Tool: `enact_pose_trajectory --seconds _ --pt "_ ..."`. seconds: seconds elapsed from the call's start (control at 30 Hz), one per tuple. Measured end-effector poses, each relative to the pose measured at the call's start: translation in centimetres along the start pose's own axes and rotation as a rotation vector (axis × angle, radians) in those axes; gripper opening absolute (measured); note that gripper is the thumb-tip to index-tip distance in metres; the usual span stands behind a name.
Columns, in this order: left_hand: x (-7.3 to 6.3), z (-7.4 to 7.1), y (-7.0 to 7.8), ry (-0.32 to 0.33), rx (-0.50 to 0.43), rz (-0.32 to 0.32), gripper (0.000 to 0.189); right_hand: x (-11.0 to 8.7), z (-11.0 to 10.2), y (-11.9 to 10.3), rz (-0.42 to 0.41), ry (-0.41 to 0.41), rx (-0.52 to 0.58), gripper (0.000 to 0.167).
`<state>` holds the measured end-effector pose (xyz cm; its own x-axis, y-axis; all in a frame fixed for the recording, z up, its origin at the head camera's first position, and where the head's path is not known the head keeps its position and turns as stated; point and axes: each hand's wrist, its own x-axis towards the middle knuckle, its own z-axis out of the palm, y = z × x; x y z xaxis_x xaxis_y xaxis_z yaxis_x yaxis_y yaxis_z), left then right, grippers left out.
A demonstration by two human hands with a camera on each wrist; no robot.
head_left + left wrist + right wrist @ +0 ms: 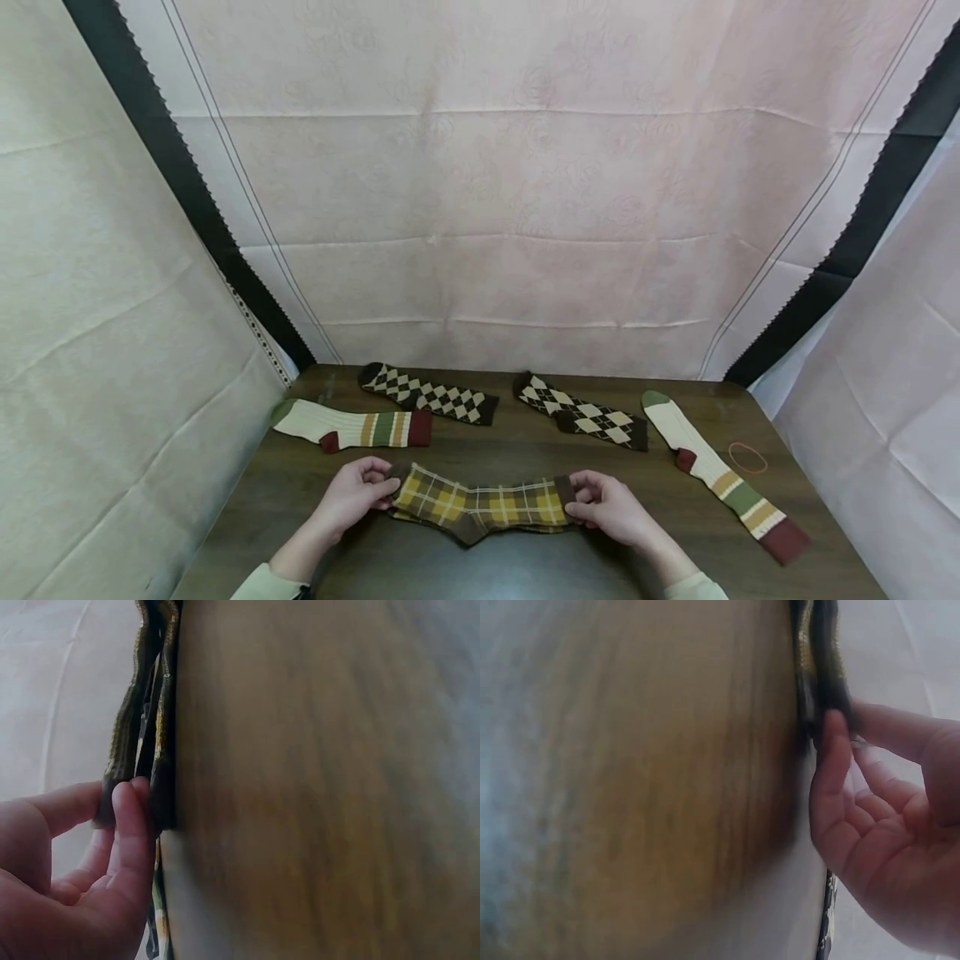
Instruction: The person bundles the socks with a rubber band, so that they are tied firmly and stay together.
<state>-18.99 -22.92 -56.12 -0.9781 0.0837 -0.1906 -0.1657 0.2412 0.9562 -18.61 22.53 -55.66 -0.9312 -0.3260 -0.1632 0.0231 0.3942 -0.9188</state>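
Note:
A yellow-and-brown plaid sock [510, 504] is stretched sideways near the table's front, its brown heel pointing toward me. Along its lower edge shows a second matching sock [551, 528], mostly hidden beneath. My left hand [354, 493] pinches the brown toe of the upper sock between thumb and fingers. At the other end, the brown cuff is pinched by my right hand [611, 507]. In the left wrist view, the upper sock [126, 742] and the lower sock [163, 742] run as two layers with a gap between them, the lower one against the table.
Behind lie two black-and-cream argyle socks, a left one [442, 398] and a right one [581, 412]. A cream striped sock [360, 427] lies left, another [720, 471] slants at the right beside a thin reddish ring [747, 457]. Pale cloth [510, 250] walls surround the wooden table [450, 575].

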Motion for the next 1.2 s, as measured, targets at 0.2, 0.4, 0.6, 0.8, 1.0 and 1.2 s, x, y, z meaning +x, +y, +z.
enact_pose_trajectory --seconds 0.2,0.4,0.6,0.8,1.0,1.2 --pt "-0.3 -0.4 0.3 -0.06 -0.022 0.004 0.04 -0.1 0.1 0.1 -0.005 0.0 -0.014 0.045" --pt "-0.3 -0.6 0.2 -0.071 -0.013 -0.007 0.041 0.1 0.3 0.1 -0.023 0.028 -0.066 0.052" --pt "-0.2 -0.6 -0.4 -0.056 0.027 0.001 0.04 0.1 0.3 -0.1 -0.023 0.042 -0.1 0.051" --pt "-0.2 -1.0 -0.1 -0.093 0.033 -0.011 0.047 0.1 0.1 -0.5 -0.004 0.047 -0.122 0.051" --pt "-0.1 -1.5 -0.1 -0.111 0.034 -0.034 0.046 0.1 0.1 -0.7 0.003 0.053 -0.139 0.052" --pt "0.0 -1.7 -0.1 -0.107 0.039 -0.023 0.043 0.0 -0.1 -0.6 -0.002 0.041 -0.144 0.051"
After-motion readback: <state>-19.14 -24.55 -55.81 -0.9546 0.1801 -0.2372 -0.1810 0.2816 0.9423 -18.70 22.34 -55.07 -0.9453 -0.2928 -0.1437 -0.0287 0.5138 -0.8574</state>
